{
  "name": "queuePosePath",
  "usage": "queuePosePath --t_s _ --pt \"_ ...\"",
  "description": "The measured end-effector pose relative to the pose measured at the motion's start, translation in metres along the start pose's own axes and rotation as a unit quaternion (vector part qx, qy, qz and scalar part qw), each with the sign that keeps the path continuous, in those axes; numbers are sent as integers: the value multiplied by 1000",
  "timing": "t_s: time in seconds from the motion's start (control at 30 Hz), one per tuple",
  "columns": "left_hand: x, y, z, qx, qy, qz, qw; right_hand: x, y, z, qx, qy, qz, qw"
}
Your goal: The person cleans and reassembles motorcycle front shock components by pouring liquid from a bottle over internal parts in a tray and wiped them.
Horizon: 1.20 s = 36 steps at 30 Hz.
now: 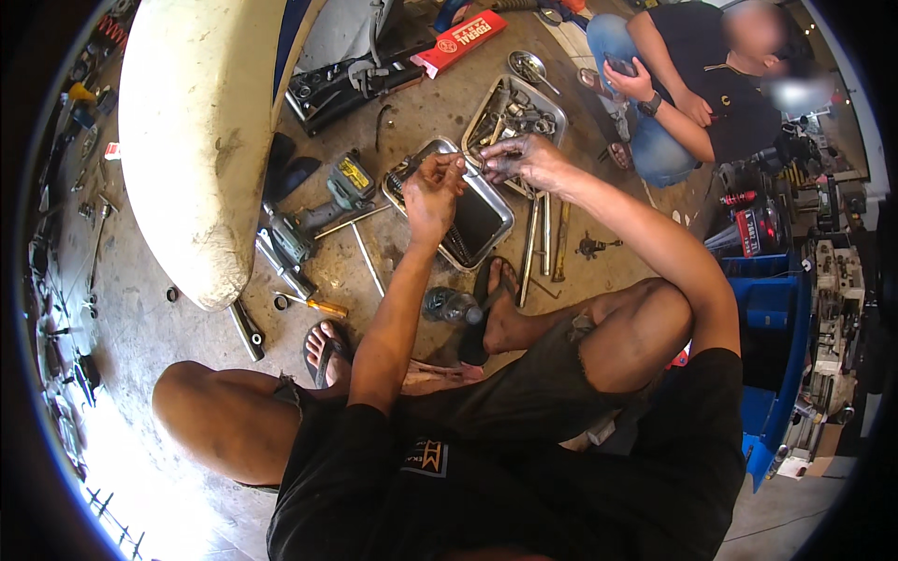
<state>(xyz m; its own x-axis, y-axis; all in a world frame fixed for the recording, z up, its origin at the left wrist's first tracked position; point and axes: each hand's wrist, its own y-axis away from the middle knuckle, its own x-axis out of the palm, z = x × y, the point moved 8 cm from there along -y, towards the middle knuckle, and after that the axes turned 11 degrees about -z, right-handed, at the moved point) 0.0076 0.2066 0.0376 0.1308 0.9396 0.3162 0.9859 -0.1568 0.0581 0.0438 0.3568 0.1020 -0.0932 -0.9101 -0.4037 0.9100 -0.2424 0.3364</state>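
Observation:
My left hand (pixel 433 198) is raised over a metal tray (pixel 511 222) of dark liquid, its fingers closed in a pinch. To its right, my right hand (pixel 526 161) also pinches, with darkly smudged fingertips close to the left hand's. Something small seems to be between the fingers, but I cannot make out what. Dark parts, one like a coil spring, lie along the tray's left side. A second metal tray (pixel 561 120) holding several metal parts stands just beyond my right hand. A green and black cordless power tool (pixel 346 182) lies left of my left hand.
A cream vehicle panel (pixel 192 140) looms at left. A plastic bottle (pixel 452 306), an orange-handled screwdriver (pixel 327 308) and metal rods (pixel 530 245) lie near my feet. A red box (pixel 460 43) sits beyond. At upper right, a seated person (pixel 697 79) holds a phone. A blue cabinet (pixel 772 402) stands right.

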Motion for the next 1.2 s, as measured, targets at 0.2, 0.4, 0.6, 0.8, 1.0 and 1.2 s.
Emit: queuePosePath --t_s 0.2,0.4,0.6,0.8,1.0,1.2 --pt "0 3 -5 20 -12 -17 1000 2 6 15 2 34 -3 999" --pt "11 9 -14 18 -40 32 999 -4 2 8 -13 73 -28 997" --pt "11 7 -14 -3 -8 61 998 -3 5 22 -74 198 -42 977" --pt "4 10 -17 0 -1 -13 1000 2 3 11 -12 12 -8 1000" --pt "-5 8 -26 77 -41 -56 995 15 6 8 -6 -12 41 999" --pt "-12 13 -39 129 -135 -114 976 34 16 19 -70 -11 82 994"
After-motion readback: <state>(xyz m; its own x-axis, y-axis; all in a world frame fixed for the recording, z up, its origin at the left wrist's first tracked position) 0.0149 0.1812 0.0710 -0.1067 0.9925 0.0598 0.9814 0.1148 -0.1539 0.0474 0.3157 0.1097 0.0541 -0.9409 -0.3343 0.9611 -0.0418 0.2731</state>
